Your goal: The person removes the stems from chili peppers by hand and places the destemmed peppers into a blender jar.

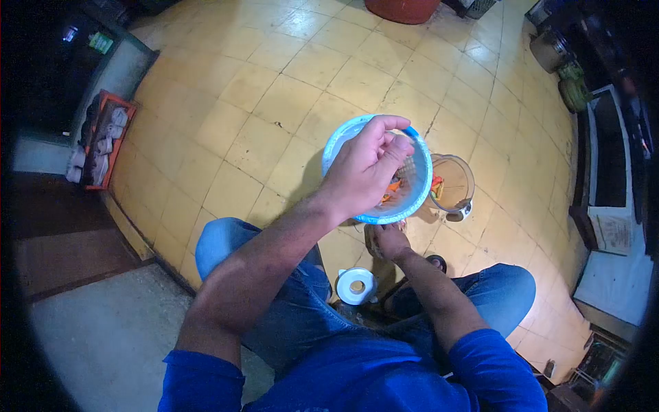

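My left hand is over the blue basin, its thumb and fingers curled inward. Whatever its fingers may hold is hidden from above. Inside the basin lie orange and reddish pieces, partly covered by that hand. My right hand is low at the near side of the basin, with its fingers mostly out of sight beneath the rim. To the right of the basin stands a clear blender jug with red and yellow-green pieces in it, which look like chillies.
A white ring-shaped lid or collar lies between my legs. An orange rack of shoes stands at left on the yellow tiled floor. A red tub is at the far side, a metal pot at the right.
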Demonstrator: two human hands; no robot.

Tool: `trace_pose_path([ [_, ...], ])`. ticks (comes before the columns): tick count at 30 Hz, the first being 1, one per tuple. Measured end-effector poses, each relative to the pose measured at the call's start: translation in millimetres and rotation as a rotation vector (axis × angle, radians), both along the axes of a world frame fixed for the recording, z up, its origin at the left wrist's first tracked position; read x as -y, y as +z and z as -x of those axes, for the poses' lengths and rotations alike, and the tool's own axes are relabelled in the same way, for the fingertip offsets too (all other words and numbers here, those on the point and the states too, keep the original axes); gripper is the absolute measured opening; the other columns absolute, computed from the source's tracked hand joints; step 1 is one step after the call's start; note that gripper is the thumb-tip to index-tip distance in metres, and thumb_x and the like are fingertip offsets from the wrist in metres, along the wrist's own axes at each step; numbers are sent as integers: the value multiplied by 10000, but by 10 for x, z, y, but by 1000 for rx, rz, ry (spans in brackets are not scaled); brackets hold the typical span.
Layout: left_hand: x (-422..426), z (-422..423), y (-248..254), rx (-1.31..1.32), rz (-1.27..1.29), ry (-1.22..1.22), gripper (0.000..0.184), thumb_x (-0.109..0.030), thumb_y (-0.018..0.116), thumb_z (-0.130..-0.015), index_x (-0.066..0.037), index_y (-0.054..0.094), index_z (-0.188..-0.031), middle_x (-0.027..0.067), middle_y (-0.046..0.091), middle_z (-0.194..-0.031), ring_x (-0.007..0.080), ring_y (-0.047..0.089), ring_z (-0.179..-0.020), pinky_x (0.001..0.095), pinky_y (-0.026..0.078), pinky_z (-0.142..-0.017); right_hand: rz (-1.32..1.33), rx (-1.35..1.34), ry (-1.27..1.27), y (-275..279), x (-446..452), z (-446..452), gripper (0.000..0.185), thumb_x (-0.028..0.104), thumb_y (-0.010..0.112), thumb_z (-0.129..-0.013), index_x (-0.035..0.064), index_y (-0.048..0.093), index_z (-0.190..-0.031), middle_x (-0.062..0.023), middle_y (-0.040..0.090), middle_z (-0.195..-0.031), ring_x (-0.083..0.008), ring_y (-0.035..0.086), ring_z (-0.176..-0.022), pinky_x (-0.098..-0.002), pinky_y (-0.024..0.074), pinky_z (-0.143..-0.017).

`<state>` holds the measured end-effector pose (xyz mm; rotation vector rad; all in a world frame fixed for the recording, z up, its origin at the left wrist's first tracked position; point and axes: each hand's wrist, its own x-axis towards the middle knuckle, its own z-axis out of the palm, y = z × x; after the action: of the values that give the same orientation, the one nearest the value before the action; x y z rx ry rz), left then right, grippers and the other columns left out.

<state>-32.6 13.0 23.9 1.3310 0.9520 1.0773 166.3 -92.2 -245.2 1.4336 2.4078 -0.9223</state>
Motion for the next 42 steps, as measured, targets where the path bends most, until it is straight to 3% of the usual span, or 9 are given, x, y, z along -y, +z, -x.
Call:
trace_pose_path([
  [6, -18, -99, -23, 9, 21, 2, 412, -328, 444, -1035, -8, 460, -1293, 111, 629, -1065, 139, 596, -921, 295, 504, -844, -25, 163, 282, 155, -38, 2, 473, 215, 546, -887, -19, 478, -1293, -266, 459, -1360, -405, 473, -1234, -490, 415, -1023],
  [9, -39, -80, -129, -14, -19, -3, 416, -344, 440, -1035, -15, 470, -1287, 106, 631, -1071, 130, 597, -908, 294, 504, -840, -88, 2, 164, -673, 22, -185, 412, 217, 577, -830, -43, 600, -1149, -250, 524, -1282, -402, 548, -1157, -491, 459, -964],
  [13, -62, -40, -54, -1, 48, 19, 425, -374, 427, -1035, -32, 485, -1280, 89, 640, -1063, 121, 598, -890, 282, 499, -818, 90, 74, 44, -25, -230, -164, 383, 212, 600, -813, -18, 623, -1119, -260, 552, -1263, -369, 589, -1112, -462, 462, -968],
  [16, -70, -29, -12, 28, 82, 38, 450, -422, 406, -1034, -50, 505, -1265, 68, 657, -1034, 107, 594, -873, 265, 487, -779, -128, -268, -253, 30, -287, -235, 321, 212, 617, -805, 3, 667, -1044, -258, 640, -1106, -357, 643, -1010, -462, 501, -903],
  [21, -59, 10, -80, 104, 170, 43, 444, -423, 399, -1035, -52, 511, -1253, 77, 658, -1043, 103, 591, -859, 274, 498, -761, 125, 69, -155, 1101, -440, -279, 240, 201, 663, -780, -4, 688, -901, -212, 679, -804, -340, 688, -773, -449, 545, -743],
  [26, -5, -49, -144, 151, 341, 46, 475, -459, 388, -1029, -55, 525, -1238, 90, 657, -1071, 131, 608, -897, 289, 517, -759, 219, -337, -347, 2359, -506, -455, 178, 102, 724, -777, 5, 689, -922, -144, 710, -843, -214, 689, -760, -358, 546, -707],
  [33, 322, -384, -83, 737, 933, -406, 600, -575, 349, -990, -96, 501, -1319, 132, 579, -1251, 300, 601, -1101, 514, 484, -933, 413, -1142, -450, 3345, -648, -342, 165, 10, 718, -829, -56, 670, -972, -97, 699, -966, -144, 660, -882, -281, 555, -770],
  [37, 386, -352, -75, 984, 1036, -455, 541, -534, 378, -998, -113, 492, -1317, 131, 585, -1237, 321, 600, -1106, 576, 486, -913, -4, -792, -257, 3229, -679, -178, 248, 28, 727, -799, 30, 685, -1044, -150, 674, -1116, -237, 677, -960, -323, 547, -837],
  [42, 371, -373, -213, 1025, 1007, -286, 451, -458, 384, -1018, -149, 489, -1329, 117, 591, -1244, 277, 619, -1086, 444, 560, -821, -408, -703, 27, 3206, -671, -194, 404, 122, 759, -774, 74, 655, -1161, -145, 644, -1204, -350, 593, -1148, -433, 459, -991],
])
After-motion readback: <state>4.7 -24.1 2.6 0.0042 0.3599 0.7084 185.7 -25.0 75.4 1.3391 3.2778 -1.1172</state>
